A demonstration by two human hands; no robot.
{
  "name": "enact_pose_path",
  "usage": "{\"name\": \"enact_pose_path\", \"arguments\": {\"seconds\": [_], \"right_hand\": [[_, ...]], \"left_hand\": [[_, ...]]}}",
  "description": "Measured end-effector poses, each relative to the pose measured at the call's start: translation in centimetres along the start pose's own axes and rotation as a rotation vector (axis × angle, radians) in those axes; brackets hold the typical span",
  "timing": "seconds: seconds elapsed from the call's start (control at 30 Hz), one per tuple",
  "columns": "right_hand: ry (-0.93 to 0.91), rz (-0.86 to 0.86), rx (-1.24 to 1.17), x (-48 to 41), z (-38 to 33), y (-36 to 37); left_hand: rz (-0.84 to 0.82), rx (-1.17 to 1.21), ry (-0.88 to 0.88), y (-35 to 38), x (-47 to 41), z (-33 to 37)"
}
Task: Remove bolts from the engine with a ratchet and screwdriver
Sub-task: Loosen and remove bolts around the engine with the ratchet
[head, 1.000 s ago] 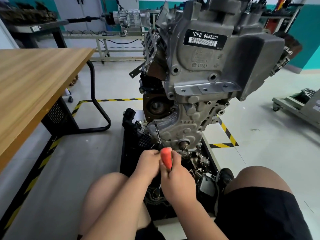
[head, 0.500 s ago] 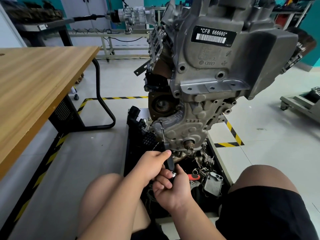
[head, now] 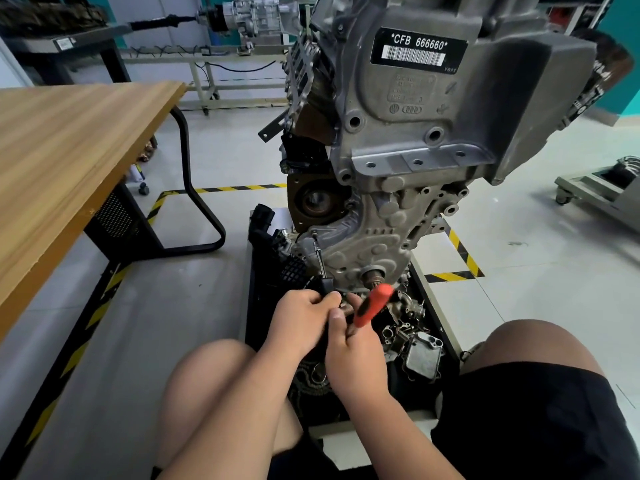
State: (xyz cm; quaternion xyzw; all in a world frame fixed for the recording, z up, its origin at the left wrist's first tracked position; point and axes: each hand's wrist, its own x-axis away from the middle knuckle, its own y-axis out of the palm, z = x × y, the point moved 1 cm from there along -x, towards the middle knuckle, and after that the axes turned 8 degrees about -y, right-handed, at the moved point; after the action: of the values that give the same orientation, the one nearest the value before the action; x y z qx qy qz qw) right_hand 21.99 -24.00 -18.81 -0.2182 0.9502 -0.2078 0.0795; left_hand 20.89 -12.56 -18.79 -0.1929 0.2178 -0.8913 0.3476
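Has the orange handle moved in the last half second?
Yes. The orange handle has swung up toward the shaft stub, its end now just below it; before, it lay well lower.

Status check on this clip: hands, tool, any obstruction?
Left hand grips ratchet head. Right hand holds orange ratchet handle. Extension shaft on bolt, lower engine cover. Loose parts below, clear of shaft.

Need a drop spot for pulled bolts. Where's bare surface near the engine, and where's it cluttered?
Free: wooden tabletop left of the engine; grey floor between table leg and black tray; floor right of the tray. Crowded: tray, full of loose parts, left hand and right hand on the ratchet there.
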Motion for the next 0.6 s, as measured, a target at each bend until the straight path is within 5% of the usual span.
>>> {"name": "enact_pose_path", "arguments": {"seconds": [0.1, 0.17, 0.27, 0.4, 0.5, 0.6], "right_hand": [[-0.075, -0.01, 0.235, 0.0, 0.8, -0.1], [-0.033, 0.018, 0.079, -0.2, 0.6, 0.0], [0.281, 0.108, -0.583, -0.3, -0.4, 0.6], [0.737, -0.018, -1.424, 0.1, -2.2, 0.6], [0.748, -0.089, -1.439, 0.1, -2.3, 0.5], [0.706, -0.073, -1.135, 0.6, -2.0, 0.5]], "left_hand": [[-0.04, 0.012, -0.031, 0.2, 0.0, 0.0], [-0.038, 0.049, -0.044, 0.2, 0.0, 0.1], [-0.11, 0.197, -0.103, -0.3, 0.4, 0.4], [-0.451, 0.376, -0.364, -0.6, 1.6, 0.9], [-0.435, 0.365, -0.371, -0.7, 1.7, 0.8], [-0.274, 0.31, -0.273, -0.6, 1.4, 0.4]]}}
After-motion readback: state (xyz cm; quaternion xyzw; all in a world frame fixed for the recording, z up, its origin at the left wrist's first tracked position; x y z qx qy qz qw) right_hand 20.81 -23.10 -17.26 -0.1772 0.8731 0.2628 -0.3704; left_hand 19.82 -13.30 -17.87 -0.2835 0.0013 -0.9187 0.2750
